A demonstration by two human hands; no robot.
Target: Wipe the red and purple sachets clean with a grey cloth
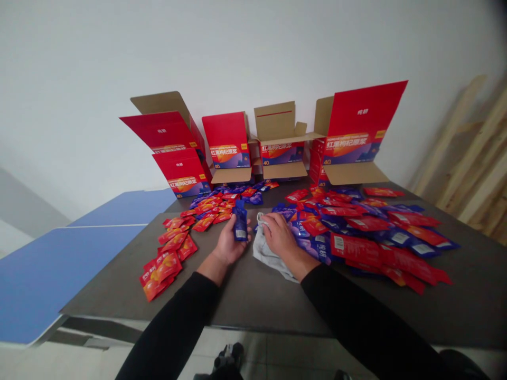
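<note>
My left hand (228,245) is wrapped round a dark blue pouch (240,224), held upright with a barcode panel facing me. To its right, my right hand (278,232) rests on a crumpled pale grey cloth (269,257), its fingers curled over a bunched fold near the top. Just past that hand lies a heap of blue pouches (303,228) and red pouches (356,248). A loose row of red-orange sachets (168,264) runs along the left of the table, reaching back to a mixed pile of red and blue sachets (214,208).
Open red cartons stand along the back against the wall: a stacked pair (182,169) at left, two in the middle (227,145) (282,150), and a large one (352,137) at right. A blue table (99,248) adjoins the grey table (253,309). Wooden slats (471,158) lean at right.
</note>
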